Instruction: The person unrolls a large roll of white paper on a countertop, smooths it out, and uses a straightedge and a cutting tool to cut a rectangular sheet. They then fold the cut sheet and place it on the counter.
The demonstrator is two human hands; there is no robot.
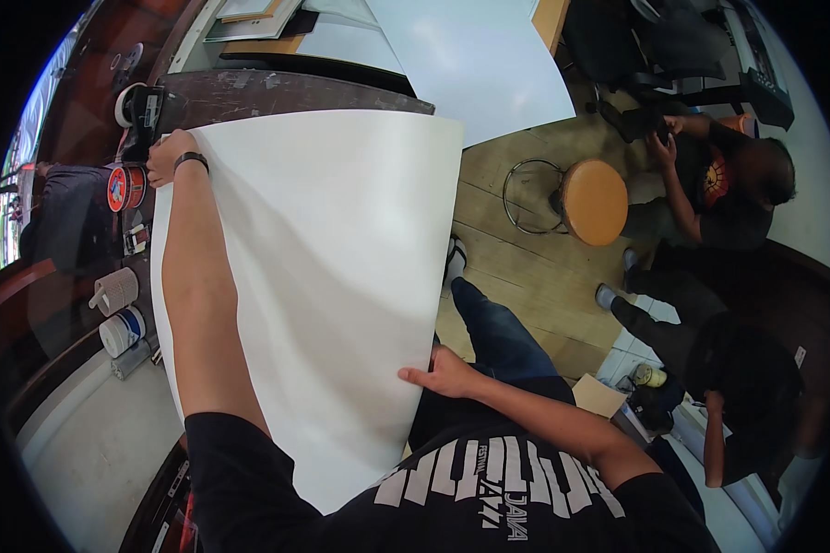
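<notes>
A large white flexible sheet [332, 228] lies over a dark worn tabletop [283, 97] and hangs past its near edge towards my body. My left hand [171, 157] is at the sheet's far left corner, its fingers curled at the edge; whether they pinch the sheet or only press on it cannot be told. The sheet's near right edge is gripped by my right hand [449, 372], thumb on top and fingers hidden underneath. Soft folds run across the sheet between both hands.
Tape rolls [126, 188] and tubs [122, 332] line the table's left side. Another large white sheet [484, 62] lies beyond. A round stool [595, 202] stands on the floor at right. One person [740, 173] sits behind it; another [740, 387] is lower right.
</notes>
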